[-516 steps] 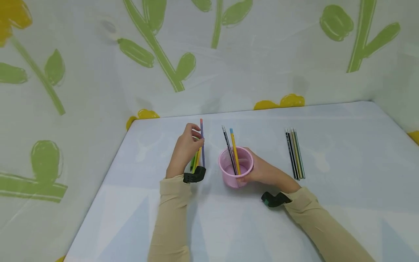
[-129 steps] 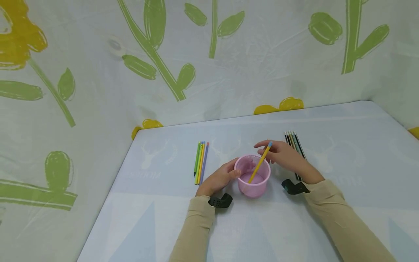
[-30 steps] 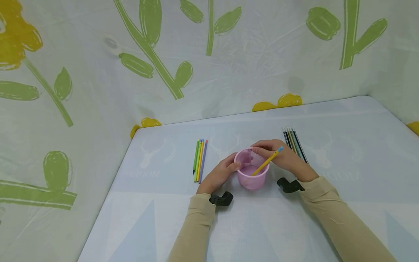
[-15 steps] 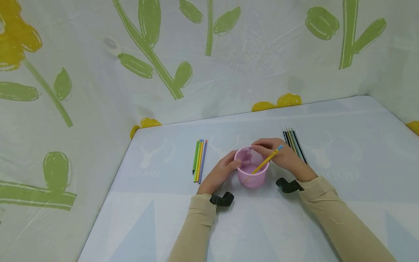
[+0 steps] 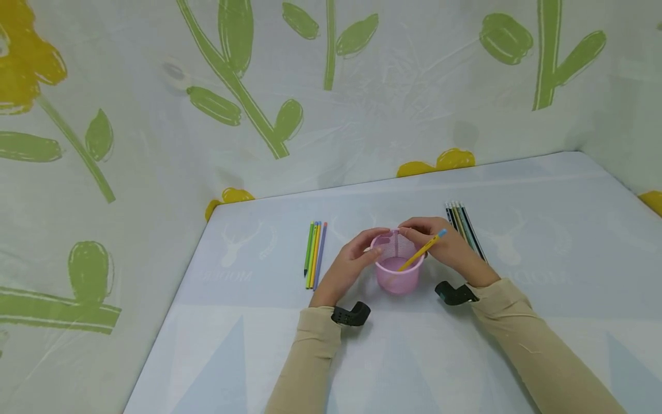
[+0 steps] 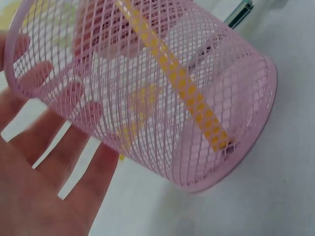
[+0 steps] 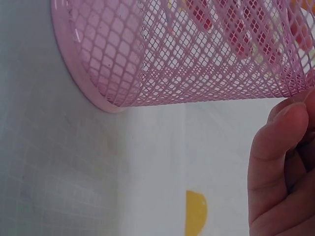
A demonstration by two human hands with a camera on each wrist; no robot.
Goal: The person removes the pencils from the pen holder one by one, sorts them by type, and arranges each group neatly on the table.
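A pink mesh pencil holder stands between the two hands in the head view. Inside it leans one yellow pencil, its blue end sticking out over the right rim. My left hand holds the holder's left side, with the thumb at the rim. In the left wrist view its spread fingers lie along the mesh. At the back right of the rim, my right hand pinches the edge. The right wrist view shows the thumb and fingers at the rim of the mesh wall.
Left of the holder lies a row of coloured pencils, green, yellow and purple. A row of dark and metallic pencils lies on the right, partly behind the right hand. The table meets a flower-patterned backdrop.
My left fingers have moved up along the rim toward the right hand, and the holder has turned slightly. Much earlier it also contained a dark pencil, and the left hand held a purple one.
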